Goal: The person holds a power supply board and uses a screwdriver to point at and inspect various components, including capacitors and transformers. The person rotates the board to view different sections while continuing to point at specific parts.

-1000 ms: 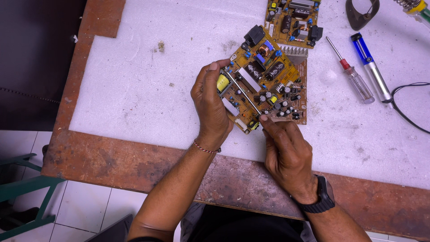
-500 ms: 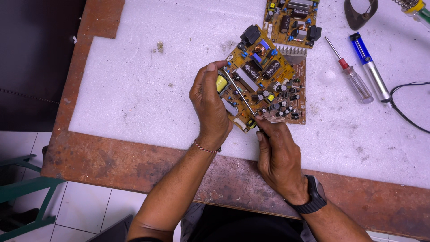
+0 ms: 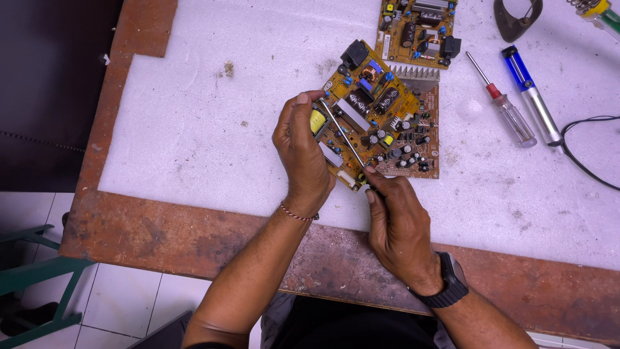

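Note:
A yellow-brown circuit board (image 3: 381, 123) crowded with capacitors, coils and a finned heat sink lies tilted on the white tabletop. My left hand (image 3: 300, 148) grips its left edge beside a yellow component. My right hand (image 3: 397, 226) holds a screwdriver; its thin metal shaft (image 3: 342, 132) runs up and left across the board, and the tip meets the board near my left thumb. The handle is hidden inside my right fist. A black watch is on my right wrist and a thin bracelet on my left.
A second circuit board (image 3: 416, 29) lies at the top. To the right are a clear-handled screwdriver (image 3: 504, 103), a blue desoldering pump (image 3: 529, 94) and a black cable (image 3: 588, 148). A dark stand (image 3: 516, 16) sits at top right. The table's rusty brown rim (image 3: 194, 232) borders the front.
The board has tilted slightly and shifted left under my left hand. My right hand has moved a little left and down with the screwdriver.

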